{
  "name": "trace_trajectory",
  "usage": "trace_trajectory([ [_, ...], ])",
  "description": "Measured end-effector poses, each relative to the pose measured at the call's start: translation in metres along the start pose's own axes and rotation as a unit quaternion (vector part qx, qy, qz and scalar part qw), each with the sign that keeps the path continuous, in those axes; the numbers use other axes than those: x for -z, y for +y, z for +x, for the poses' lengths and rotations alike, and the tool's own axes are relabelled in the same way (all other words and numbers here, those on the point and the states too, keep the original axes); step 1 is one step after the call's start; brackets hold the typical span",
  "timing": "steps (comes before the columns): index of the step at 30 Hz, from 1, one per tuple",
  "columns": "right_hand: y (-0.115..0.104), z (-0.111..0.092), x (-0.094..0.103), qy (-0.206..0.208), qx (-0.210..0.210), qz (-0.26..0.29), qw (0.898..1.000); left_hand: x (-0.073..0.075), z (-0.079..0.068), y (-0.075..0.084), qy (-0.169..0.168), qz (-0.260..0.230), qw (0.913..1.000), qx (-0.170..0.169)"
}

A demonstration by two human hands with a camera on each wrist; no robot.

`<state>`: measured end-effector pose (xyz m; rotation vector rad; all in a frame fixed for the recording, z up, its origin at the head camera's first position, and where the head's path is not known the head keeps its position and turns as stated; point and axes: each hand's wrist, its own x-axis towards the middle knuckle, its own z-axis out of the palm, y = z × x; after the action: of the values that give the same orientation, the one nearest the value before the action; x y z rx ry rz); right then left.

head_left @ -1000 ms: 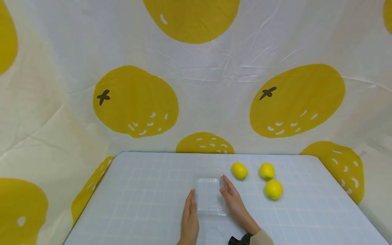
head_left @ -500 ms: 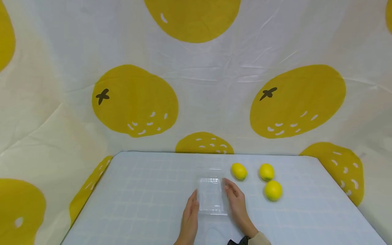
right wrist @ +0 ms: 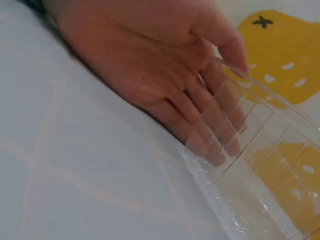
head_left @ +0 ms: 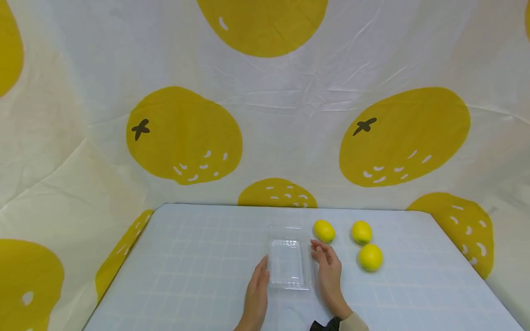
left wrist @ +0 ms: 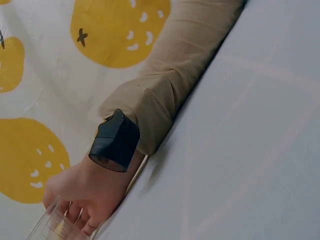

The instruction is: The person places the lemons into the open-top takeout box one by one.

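Observation:
A clear plastic box (head_left: 287,264) stands on the table in the middle of the head view. My left hand (head_left: 256,290) lies along its left side with fairly straight fingers. In the right wrist view the left hand (right wrist: 165,75) shows its palm; its fingers are seen through the clear wall (right wrist: 260,150), with the thumb by the rim. My right hand (head_left: 330,275) is just right of the box, fingers loosely bent and holding nothing. The left wrist view shows this right hand (left wrist: 90,192) behind part of the box. A yellow lemon (head_left: 324,231) lies just beyond its fingertips.
Two more lemons lie to the right, one behind (head_left: 362,232) and one nearer (head_left: 370,257). The table (head_left: 198,271) has a pale checked cover. Behind it hangs a white cloth (head_left: 285,138) printed with big yellow fruit. A dark wrist device (left wrist: 115,142) sits below a beige sleeve (left wrist: 145,107).
My right hand has moved to the right, off the box's right side, and its fingers have bent. The box has shifted slightly right. My left hand stays at its left side.

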<state>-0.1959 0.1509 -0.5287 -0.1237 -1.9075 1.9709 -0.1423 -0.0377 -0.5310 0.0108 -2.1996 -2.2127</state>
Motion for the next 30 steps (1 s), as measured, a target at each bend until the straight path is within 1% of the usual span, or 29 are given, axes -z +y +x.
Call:
trace_trajectory([
  [4, 0.000, 0.005, 0.005, 0.053, 0.048, -0.023, 0.997, 0.002, -0.001, 0.000, -0.013, -0.006, 0.9998, -0.014],
  [6, -0.002, 0.007, 0.009, 0.073, 0.070, -0.037, 0.994, 0.004, 0.001, 0.000, -0.018, -0.003, 0.9994, -0.031],
  [8, -0.006, 0.009, 0.012, 0.089, 0.093, -0.043, 0.991, 0.007, 0.005, -0.001, -0.016, 0.020, 0.9982, -0.054],
  [10, -0.014, 0.010, 0.014, 0.100, 0.114, -0.056, 0.987, 0.012, 0.010, -0.002, -0.008, 0.054, 0.9945, -0.089],
  [11, -0.018, 0.010, 0.014, 0.104, 0.122, -0.061, 0.985, 0.015, 0.013, -0.002, -0.006, 0.072, 0.9912, -0.111],
  [12, -0.021, 0.011, 0.014, 0.106, 0.129, -0.068, 0.984, 0.019, 0.015, -0.003, -0.003, 0.093, 0.9856, -0.142],
  [13, -0.025, 0.010, 0.014, 0.105, 0.136, -0.075, 0.982, 0.023, 0.018, -0.004, -0.002, 0.123, 0.9762, -0.179],
  [14, -0.027, 0.010, 0.013, 0.105, 0.142, -0.081, 0.981, 0.027, 0.021, -0.005, -0.003, 0.153, 0.9636, -0.219],
  [15, -0.029, 0.011, 0.012, 0.103, 0.148, -0.087, 0.980, 0.031, 0.025, -0.006, -0.003, 0.186, 0.9461, -0.265],
  [16, -0.029, 0.012, 0.012, 0.102, 0.156, -0.091, 0.978, 0.035, 0.028, -0.007, -0.004, 0.222, 0.9238, -0.312],
  [18, -0.026, 0.017, 0.011, 0.102, 0.178, -0.099, 0.974, 0.042, 0.036, -0.007, -0.003, 0.290, 0.8687, -0.402],
  [19, -0.023, 0.021, 0.011, 0.103, 0.191, -0.099, 0.971, 0.045, 0.040, -0.007, -0.004, 0.318, 0.8427, -0.434],
  [20, -0.018, 0.026, 0.012, 0.106, 0.203, -0.098, 0.968, 0.048, 0.043, -0.007, -0.007, 0.340, 0.8210, -0.458],
  [21, -0.012, 0.031, 0.013, 0.109, 0.217, -0.099, 0.965, 0.050, 0.046, -0.006, -0.009, 0.360, 0.8014, -0.477],
  [22, -0.006, 0.037, 0.014, 0.111, 0.230, -0.097, 0.962, 0.053, 0.048, -0.005, -0.018, 0.374, 0.7885, -0.488],
  [23, -0.001, 0.042, 0.016, 0.113, 0.240, -0.095, 0.959, 0.055, 0.051, -0.005, -0.026, 0.385, 0.7798, -0.493],
  [24, 0.005, 0.048, 0.017, 0.111, 0.249, -0.097, 0.957, 0.056, 0.052, -0.005, -0.035, 0.394, 0.7738, -0.495],
  [25, 0.010, 0.053, 0.019, 0.105, 0.253, -0.098, 0.957, 0.057, 0.054, -0.006, -0.045, 0.402, 0.7692, -0.494],
  [27, 0.017, 0.061, 0.023, 0.081, 0.256, -0.105, 0.958, 0.059, 0.056, -0.007, -0.064, 0.416, 0.7629, -0.490],
  [30, 0.022, 0.069, 0.027, 0.022, 0.230, -0.137, 0.963, 0.060, 0.056, -0.010, -0.093, 0.429, 0.7645, -0.472],
])
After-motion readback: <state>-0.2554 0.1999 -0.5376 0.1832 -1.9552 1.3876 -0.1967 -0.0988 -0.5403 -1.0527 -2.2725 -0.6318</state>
